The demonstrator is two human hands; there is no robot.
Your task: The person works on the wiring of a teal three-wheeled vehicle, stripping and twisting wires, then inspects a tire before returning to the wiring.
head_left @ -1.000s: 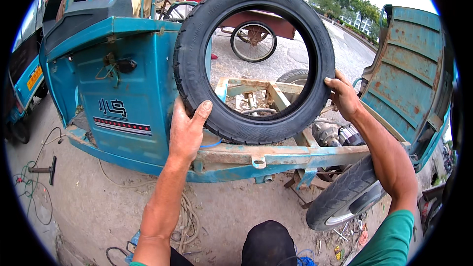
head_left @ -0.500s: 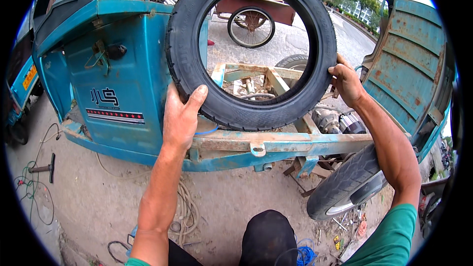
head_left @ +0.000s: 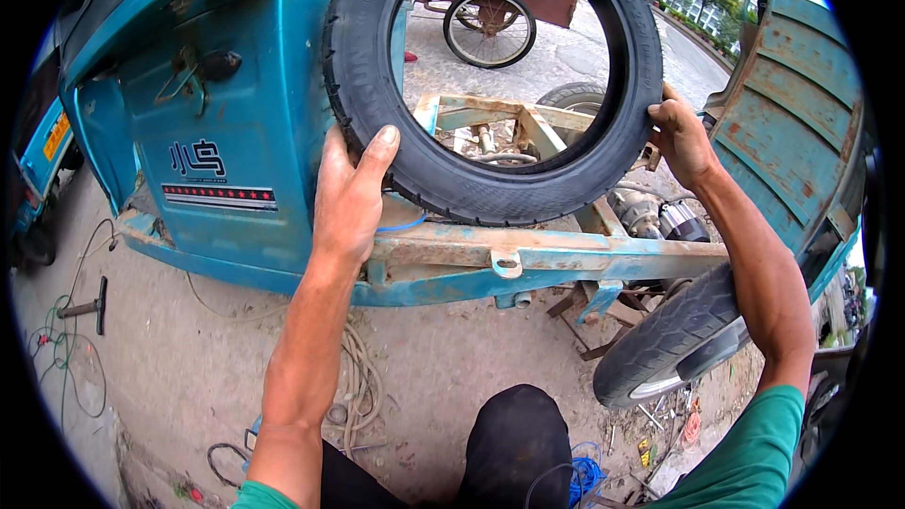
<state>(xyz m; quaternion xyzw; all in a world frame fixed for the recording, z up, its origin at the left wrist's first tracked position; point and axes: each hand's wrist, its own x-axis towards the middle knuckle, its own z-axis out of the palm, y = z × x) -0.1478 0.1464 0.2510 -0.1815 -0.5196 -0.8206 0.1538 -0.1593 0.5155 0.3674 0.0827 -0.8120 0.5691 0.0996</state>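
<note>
A bare black tire stands upright before me, raised above the rusty rail of a vehicle frame. My left hand grips its lower left edge, thumb on the near sidewall and fingers behind the tread. At the right edge my right hand holds the tire, its fingertips partly hidden behind it. Through the open centre of the tire I see more of the frame and the wheel of a cart.
On the left is a blue vehicle cab. A mounted wheel leans out below the frame at right, near a motor. A rusty blue panel rises beyond. Hose, a hammer-like tool and blue cord lie on the ground.
The tire, with both hands on it, has shifted slightly up and to the right in view. My grip looks the same.
</note>
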